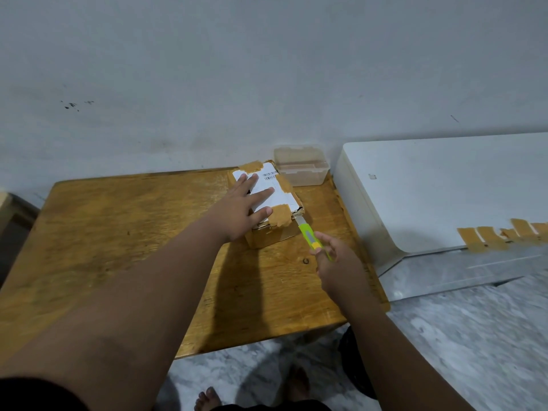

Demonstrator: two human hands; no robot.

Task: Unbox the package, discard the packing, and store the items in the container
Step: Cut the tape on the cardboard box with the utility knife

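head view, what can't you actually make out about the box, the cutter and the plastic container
All in the head view:
- Inside of the cardboard box: hidden, flaps taped down.
- Label print: too small, partly under the left hand.
- Blade of the green cutter in the right hand: too small to tell if it is under the tape.
- Plastic container: cloudy walls, contents unclear.
- White unit: cut off by right edge.
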